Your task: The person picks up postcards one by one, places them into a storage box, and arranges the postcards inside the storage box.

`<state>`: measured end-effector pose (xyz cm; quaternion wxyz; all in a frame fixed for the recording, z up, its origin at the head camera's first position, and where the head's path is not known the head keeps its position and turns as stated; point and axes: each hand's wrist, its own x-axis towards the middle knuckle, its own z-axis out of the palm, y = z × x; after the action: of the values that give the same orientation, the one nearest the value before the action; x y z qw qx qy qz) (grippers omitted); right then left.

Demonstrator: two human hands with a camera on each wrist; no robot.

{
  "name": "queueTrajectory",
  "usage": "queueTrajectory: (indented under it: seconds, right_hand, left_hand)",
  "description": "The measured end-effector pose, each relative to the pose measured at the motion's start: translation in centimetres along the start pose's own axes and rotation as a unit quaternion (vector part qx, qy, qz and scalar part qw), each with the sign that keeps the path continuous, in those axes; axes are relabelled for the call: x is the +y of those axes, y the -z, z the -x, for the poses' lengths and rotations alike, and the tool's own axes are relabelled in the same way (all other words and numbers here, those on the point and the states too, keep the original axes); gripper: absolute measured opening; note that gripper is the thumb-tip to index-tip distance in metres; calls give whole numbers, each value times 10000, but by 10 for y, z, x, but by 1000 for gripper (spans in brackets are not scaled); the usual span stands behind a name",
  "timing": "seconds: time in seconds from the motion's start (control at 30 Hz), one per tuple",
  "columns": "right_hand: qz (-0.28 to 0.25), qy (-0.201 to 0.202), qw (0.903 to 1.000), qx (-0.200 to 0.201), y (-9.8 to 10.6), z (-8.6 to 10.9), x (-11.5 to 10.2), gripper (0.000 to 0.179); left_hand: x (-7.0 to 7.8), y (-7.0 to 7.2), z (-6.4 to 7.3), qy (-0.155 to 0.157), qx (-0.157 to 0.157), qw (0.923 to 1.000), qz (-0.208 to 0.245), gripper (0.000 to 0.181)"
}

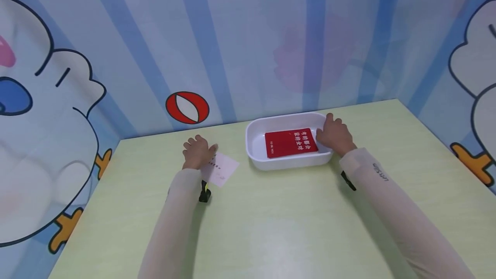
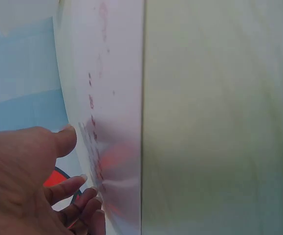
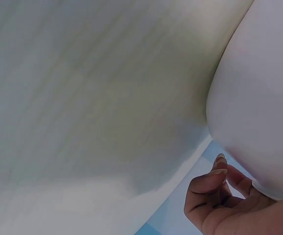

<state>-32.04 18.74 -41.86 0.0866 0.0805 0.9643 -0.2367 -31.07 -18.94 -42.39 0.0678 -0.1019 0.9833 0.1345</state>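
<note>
In the head view, my left hand (image 1: pixel 197 153) is over the upper left part of a pale pink printed card (image 1: pixel 222 169) on the table. The left wrist view shows the thumb apart from loosely bent fingers (image 2: pixel 68 188), beside the shiny card (image 2: pixel 119 93); nothing is pinched between them. My right hand (image 1: pixel 336 137) grips the right end of a white plastic tray (image 1: pixel 286 166), thumb over the rim. Inside the tray lies a red booklet (image 1: pixel 284 144) with white characters. The right wrist view has curled fingers (image 3: pixel 205 188) beside the tray's outer wall (image 3: pixel 258 98).
The pale yellow-green table (image 1: pixel 263 218) ends at the back against a blue striped cartoon backdrop (image 1: pixel 252 46). The tray stands close to that back edge. A black strap piece (image 1: pixel 204 193) is at the left wrist, another black strap (image 1: pixel 348 181) at the right.
</note>
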Motion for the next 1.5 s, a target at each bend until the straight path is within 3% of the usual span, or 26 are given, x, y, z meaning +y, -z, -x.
queueTrajectory:
  seconds: [0.33,0.77,1.23,1.5]
  right_hand:
    - [-45,-14,10000,-5,1,0,1,72]
    - [-41,28,10000,0,-3,-1,2,71]
    - [-68,23,10000,11,-1,-2,4,72]
    - [-47,-2,10000,-13,0,0,2,71]
  left_hand:
    - [4,11,5,-15,-429,9991,-64,74]
    - [-4,2,2,87,-400,9992,33,81]
    - [-6,5,0,-14,-369,9992,142,77]
    - [-9,7,2,221,-425,9977,488,82]
